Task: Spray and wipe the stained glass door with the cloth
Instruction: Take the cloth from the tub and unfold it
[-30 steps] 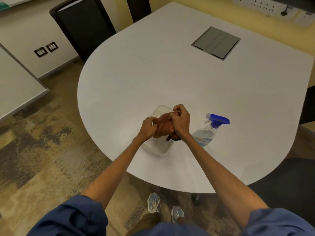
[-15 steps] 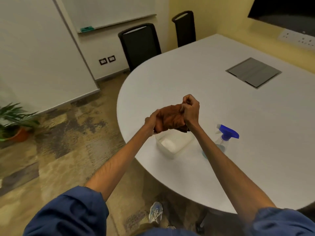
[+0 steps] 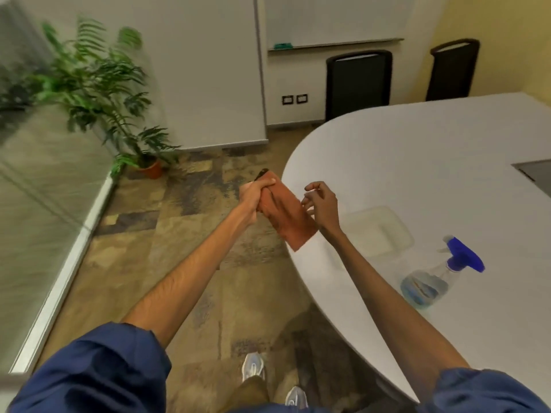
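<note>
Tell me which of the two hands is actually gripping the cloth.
The left hand grips the orange cloth near its upper end. The right hand hovers beside the cloth with fingers loosely spread, gripping nothing.

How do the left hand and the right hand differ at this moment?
The left hand grips the orange cloth; the right hand holds nothing and is loosely open. The left hand is over the floor, the right hand over the table edge. Both are close to the cloth.
</note>
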Motion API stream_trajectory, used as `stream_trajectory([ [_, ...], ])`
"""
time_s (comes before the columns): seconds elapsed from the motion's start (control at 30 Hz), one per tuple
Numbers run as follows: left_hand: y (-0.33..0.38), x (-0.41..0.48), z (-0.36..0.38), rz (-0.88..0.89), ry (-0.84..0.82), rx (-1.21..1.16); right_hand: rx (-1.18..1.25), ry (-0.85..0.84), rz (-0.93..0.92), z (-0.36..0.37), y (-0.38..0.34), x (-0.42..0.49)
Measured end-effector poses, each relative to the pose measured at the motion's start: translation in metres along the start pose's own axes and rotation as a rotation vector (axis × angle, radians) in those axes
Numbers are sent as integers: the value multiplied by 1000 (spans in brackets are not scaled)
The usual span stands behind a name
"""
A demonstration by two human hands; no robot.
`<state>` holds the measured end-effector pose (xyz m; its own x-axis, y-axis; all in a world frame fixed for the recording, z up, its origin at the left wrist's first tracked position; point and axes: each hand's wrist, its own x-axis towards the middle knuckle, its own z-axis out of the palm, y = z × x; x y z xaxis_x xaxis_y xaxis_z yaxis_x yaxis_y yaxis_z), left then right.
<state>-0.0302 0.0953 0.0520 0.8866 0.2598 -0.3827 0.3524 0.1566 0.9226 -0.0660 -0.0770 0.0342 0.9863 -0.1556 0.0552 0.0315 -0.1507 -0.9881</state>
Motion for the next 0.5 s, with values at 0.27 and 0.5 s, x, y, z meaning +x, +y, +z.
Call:
stream_trajectory([
  [0.27,19,-41,-86,98,-45,182,-240,-318,-179,84,-30,-22],
  [0.5,46,-87,-193,317,-11,844,-728,-453,-651,153,-63,-47],
])
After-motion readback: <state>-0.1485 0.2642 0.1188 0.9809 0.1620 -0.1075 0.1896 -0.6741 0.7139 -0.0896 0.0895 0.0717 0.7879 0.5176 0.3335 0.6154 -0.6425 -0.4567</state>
